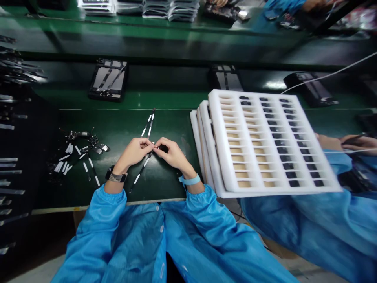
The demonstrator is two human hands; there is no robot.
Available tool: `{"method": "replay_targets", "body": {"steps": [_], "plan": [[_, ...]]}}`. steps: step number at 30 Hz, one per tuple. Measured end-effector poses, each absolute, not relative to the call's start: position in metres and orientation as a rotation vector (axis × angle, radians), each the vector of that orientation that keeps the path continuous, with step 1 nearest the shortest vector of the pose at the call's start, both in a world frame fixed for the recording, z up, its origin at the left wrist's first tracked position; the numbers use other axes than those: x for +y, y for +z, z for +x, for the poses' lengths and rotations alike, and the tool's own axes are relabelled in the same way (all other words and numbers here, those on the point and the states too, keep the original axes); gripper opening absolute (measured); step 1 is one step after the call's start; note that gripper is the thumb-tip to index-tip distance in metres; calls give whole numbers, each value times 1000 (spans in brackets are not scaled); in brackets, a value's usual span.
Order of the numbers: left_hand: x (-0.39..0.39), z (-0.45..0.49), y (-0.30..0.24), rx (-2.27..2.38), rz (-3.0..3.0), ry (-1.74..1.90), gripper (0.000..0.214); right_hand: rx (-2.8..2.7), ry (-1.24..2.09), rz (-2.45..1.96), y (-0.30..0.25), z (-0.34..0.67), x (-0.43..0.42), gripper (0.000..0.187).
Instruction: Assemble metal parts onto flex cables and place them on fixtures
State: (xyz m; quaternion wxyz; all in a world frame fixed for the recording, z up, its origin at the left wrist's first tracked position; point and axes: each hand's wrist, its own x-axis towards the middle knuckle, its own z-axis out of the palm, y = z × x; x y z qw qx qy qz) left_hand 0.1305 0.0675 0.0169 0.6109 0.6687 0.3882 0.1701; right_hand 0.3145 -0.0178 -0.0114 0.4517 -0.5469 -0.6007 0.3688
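My left hand (pixel 134 151) and my right hand (pixel 173 155) meet over the green bench, fingertips pinched together. Between them is a tiny part, too small and too covered by the fingers to name. Under and around the fingertips lie thin black strips (pixel 137 177) with white sections, reaching away from me and back toward the bench edge. To the left of my left hand is a loose heap of small dark electronic parts (pixel 84 135). Short white-backed strips (pixel 65 167) are scattered beside that heap.
Stacked white foam trays (pixel 251 157) stand at my right, the top one slotted and partly filled with black parts. Black device units (pixel 108 78) sit along the back. A co-worker's hands (pixel 359 141) show at far right. A dark rack of strips (pixel 13 171) stands left.
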Motion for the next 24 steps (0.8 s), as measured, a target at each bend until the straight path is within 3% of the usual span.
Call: {"method": "replay_targets", "body": {"steps": [12,24], "plan": [[69,130,17,944,1383,369,19,-1511,932,-1303,-7,316,-21,14],[64,135,19,910,1444,481,25,-1133,1272,-1275,-13,313,-18,43]]}}
